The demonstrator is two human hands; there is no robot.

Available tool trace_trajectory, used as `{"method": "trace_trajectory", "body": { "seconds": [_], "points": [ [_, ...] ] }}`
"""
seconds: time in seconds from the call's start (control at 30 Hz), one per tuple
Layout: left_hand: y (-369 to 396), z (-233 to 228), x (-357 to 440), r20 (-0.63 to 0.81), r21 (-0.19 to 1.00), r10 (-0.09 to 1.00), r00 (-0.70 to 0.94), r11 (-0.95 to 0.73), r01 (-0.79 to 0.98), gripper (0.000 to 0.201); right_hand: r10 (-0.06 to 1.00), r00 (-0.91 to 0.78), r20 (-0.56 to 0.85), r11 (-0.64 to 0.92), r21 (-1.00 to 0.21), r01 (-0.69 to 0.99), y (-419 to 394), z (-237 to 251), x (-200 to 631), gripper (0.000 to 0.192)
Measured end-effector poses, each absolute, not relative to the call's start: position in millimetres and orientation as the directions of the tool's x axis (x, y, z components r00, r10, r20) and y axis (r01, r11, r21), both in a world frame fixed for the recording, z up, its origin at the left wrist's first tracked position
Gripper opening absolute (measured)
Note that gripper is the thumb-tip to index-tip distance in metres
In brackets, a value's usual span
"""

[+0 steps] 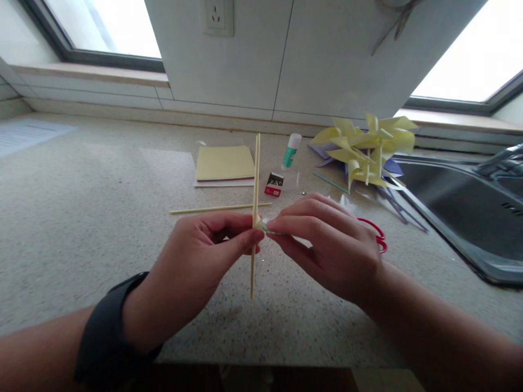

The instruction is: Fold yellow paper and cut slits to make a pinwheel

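My left hand (212, 245) pinches pale thin wooden sticks (256, 174) between thumb and fingers, pointing away from me above the counter. At least two stick lengths lie close together on the far side of the grip. My right hand (322, 239), fingers pressed together, pinches a small clear and green strip (265, 226) against the sticks' right side, near my left thumb. The strip's exact kind is unclear. Just beyond the hands, another wooden stick (204, 209) lies crosswise on the counter.
Yellow paper squares (224, 163), a glue stick (291, 151) and a small open box (274, 184) stand beyond my hands. Yellow and purple paper pinwheels (368, 147) are piled at right. Red-handled scissors (382, 238) lie behind my right hand, near the sink (469, 218).
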State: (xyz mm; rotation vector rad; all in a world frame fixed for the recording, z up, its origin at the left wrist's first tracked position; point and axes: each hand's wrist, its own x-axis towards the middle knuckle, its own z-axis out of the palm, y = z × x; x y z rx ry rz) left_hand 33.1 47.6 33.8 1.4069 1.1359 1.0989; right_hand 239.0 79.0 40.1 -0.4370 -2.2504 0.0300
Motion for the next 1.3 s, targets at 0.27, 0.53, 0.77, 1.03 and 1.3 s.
{"method": "trace_trajectory", "body": {
  "seconds": [0.27,0.53,0.77,1.03,1.3],
  "points": [
    [46.4,35.6,34.1,0.09,0.985,0.985,0.145,-0.11,0.135,0.019,0.32,-0.597,0.735,0.937,-0.154,0.313,80.2,39.6,236.0,0.012],
    [44.8,35.8,32.7,0.082,0.984,0.987,0.136,-0.102,0.147,0.017,0.321,-0.59,0.74,0.94,-0.175,0.292,79.8,39.7,236.0,0.013],
    [45.7,34.2,31.7,0.036,0.999,0.988,0.148,-0.041,0.03,0.014,0.327,-0.598,0.731,0.941,-0.192,0.28,78.1,39.3,237.2,0.013],
    [49.4,34.6,33.9,-0.005,0.996,0.982,0.188,0.021,-0.084,0.013,0.331,-0.58,0.745,0.938,-0.195,0.286,77.8,40.4,238.8,0.017],
    [45.9,35.6,33.6,0.013,1.0,0.979,0.201,-0.01,-0.016,0.018,0.323,-0.578,0.749,0.941,-0.192,0.277,78.1,40.5,239.1,0.018]
  ]
}}
